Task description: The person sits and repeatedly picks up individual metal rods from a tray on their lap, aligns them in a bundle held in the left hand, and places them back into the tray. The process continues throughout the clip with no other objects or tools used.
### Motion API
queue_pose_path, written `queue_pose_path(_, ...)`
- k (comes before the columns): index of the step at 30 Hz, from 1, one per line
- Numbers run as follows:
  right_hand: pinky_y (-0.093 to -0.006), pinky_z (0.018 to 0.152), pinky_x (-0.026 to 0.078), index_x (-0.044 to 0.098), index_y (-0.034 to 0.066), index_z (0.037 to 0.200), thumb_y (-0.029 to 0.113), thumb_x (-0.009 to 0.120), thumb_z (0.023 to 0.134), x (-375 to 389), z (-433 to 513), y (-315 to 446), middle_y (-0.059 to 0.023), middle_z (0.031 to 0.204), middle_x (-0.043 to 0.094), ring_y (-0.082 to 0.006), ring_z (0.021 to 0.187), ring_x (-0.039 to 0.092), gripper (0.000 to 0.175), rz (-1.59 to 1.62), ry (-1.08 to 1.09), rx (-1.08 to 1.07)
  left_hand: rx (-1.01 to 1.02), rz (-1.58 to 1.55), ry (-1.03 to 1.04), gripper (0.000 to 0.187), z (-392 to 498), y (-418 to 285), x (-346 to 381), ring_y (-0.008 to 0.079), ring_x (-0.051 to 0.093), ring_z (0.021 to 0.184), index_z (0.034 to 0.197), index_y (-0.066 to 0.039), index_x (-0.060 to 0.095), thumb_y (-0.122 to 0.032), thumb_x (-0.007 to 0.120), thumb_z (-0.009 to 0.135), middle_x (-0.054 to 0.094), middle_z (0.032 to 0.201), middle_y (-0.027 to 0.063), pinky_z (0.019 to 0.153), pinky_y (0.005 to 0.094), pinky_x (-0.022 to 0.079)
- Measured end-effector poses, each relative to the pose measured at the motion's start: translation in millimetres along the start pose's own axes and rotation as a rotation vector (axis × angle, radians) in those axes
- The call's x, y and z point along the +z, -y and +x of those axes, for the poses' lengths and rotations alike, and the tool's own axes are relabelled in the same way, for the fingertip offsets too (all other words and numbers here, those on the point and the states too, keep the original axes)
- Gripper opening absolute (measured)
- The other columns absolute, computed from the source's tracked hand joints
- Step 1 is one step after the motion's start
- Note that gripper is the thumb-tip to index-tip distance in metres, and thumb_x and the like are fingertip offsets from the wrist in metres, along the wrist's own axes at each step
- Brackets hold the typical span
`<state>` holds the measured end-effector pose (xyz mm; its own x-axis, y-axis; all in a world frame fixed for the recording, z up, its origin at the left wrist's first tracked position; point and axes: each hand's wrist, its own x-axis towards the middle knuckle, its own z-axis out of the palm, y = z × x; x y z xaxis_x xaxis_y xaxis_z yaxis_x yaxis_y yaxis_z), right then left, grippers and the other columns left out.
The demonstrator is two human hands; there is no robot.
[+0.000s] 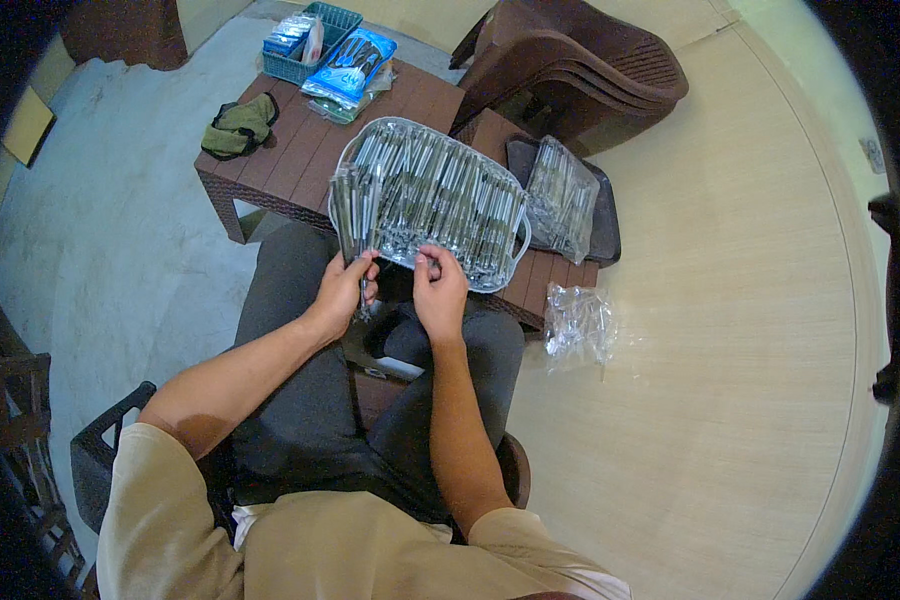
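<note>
My left hand (343, 291) is closed around a bunch of slim, clear-wrapped items (357, 206), which fan upward over the left end of a white oval tray (523, 244). Many more slim items in shiny clear wrapping (442, 187) lie side by side in the tray; what they are exactly I cannot tell. At the tray's near edge is my right hand (440, 289), its fingers curled and thumb raised close to the wrapped ends. Whether something small is between those fingertips cannot be told.
Brown slatted tables (292, 169) carry a green basket (289, 69), a blue-printed package (356, 64), a green cloth (238, 127) and a dark tray (607, 217) under a clear bag of slim items (562, 195). Crumpled clear plastic (579, 324) lies at right. Stacked brown chairs (585, 67) stand behind.
</note>
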<state>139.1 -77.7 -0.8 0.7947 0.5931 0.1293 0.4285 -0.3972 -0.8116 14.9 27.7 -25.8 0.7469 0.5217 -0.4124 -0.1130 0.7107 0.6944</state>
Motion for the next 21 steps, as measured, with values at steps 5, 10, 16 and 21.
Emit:
queue_pose_path(5,-0.0400,0.084,0.048,0.068,0.0043,0.105,0.009,0.066,0.087,12.1,20.0,19.4,-0.0168,0.111,0.061,-0.0319,0.096,0.058,0.019,-0.136,-0.064,-0.329,0.070,-0.042,-0.078,0.018,-1.5,-2.0,0.8,0.0115,0.046,0.057,0.108,-0.009,0.053,-0.025,0.051,0.102,0.050,0.075,-0.0007,0.052,0.0279,0.038)
queue_pose_path(10,-0.0454,0.097,0.039,0.069,0.0100,0.110,0.016,0.067,0.087,23.2,24.5,36.9,-0.0176,0.117,0.059,-0.0375,0.108,0.049,0.024,-0.404,-0.001,-0.333,0.070,-0.028,-0.096,0.017,-2.1,-6.6,1.5,0.0118,0.046,0.055,0.107,-0.009,0.053,-0.025,0.051,0.101,0.052,0.074,0.0002,0.050,0.0283,0.038)
queue_pose_path(16,-0.0458,0.097,0.038,0.063,0.0103,0.121,0.020,0.065,0.089,31.3,22.0,28.8,-0.0121,0.113,0.065,-0.0345,0.107,0.050,0.034,-0.225,0.035,-0.349,0.088,-0.046,-0.093,0.015,-2.8,-7.5,1.7,0.0117,0.048,0.055,0.107,-0.008,0.052,-0.022,0.051,0.101,0.052,0.075,0.0009,0.050,0.0279,0.039)
queue_pose_path(21,-0.0464,0.098,0.036,0.060,0.0098,0.124,0.021,0.064,0.090,31.0,15.8,20.1,-0.0104,0.116,0.065,-0.0326,0.108,0.049,0.036,-0.179,0.061,-0.297,0.107,-0.032,-0.067,0.016,-2.1,-5.0,1.8,0.0124,0.049,0.056,0.107,-0.007,0.053,-0.021,0.050,0.101,0.054,0.076,0.0016,0.050,0.0285,0.040)
